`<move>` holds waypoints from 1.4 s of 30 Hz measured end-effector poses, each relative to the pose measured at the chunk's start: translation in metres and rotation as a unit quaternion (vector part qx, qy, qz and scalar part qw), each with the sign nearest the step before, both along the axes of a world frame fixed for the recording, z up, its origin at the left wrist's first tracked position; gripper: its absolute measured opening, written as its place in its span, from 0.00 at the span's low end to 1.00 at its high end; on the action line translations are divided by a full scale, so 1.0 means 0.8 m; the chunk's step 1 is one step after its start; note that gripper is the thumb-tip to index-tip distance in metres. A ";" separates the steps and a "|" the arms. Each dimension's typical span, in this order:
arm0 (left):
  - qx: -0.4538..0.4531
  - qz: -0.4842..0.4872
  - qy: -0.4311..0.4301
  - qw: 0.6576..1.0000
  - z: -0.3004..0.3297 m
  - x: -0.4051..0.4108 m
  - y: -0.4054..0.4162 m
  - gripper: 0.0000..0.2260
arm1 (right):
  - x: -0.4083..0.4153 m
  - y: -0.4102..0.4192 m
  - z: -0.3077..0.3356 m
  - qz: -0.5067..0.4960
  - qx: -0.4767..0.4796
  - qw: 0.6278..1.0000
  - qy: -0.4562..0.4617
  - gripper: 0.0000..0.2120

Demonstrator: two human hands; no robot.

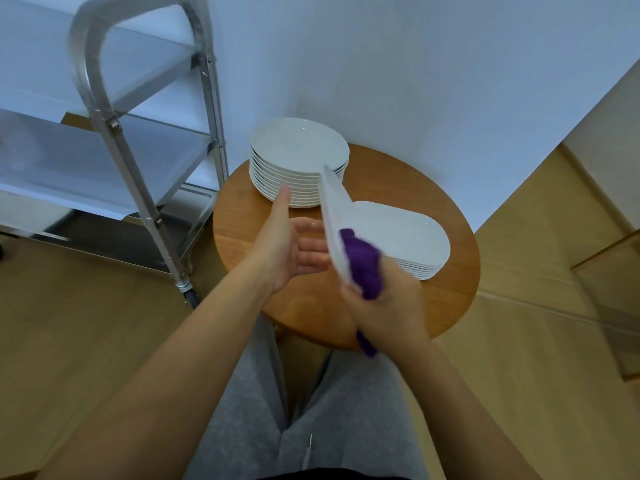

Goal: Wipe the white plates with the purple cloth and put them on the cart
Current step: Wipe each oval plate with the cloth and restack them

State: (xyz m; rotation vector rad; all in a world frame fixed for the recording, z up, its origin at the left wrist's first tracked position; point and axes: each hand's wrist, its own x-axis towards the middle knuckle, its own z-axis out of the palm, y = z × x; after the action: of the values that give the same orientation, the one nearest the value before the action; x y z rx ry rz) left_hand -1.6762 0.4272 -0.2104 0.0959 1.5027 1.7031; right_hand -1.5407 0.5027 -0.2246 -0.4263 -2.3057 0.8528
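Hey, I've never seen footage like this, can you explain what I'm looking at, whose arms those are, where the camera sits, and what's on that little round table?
There is one picture, taken by a camera worn on a person's head, looking down at their own arms and grey-trousered legs. No machine is involved. The right hand grips a purple cloth against a white plate held tilted on edge. The left hand is open, its fingers flat against the plate's other side. On the round wooden table stand a stack of round plates and a stack of oblong plates. To the left is a metal cart with shelves. The plate in hand is blurred, so it is probably moving.
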 end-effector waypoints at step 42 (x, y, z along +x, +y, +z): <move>0.187 -0.023 0.083 0.979 0.005 0.034 -0.015 0.15 | -0.041 0.007 0.003 -0.089 -0.200 0.975 0.044 0.33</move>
State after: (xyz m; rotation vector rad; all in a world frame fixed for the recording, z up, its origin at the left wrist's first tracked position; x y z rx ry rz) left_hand -1.6489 0.4153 -0.2062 0.4787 1.2667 1.9605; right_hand -1.5734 0.5085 -0.2223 -0.7398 -1.9757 1.2214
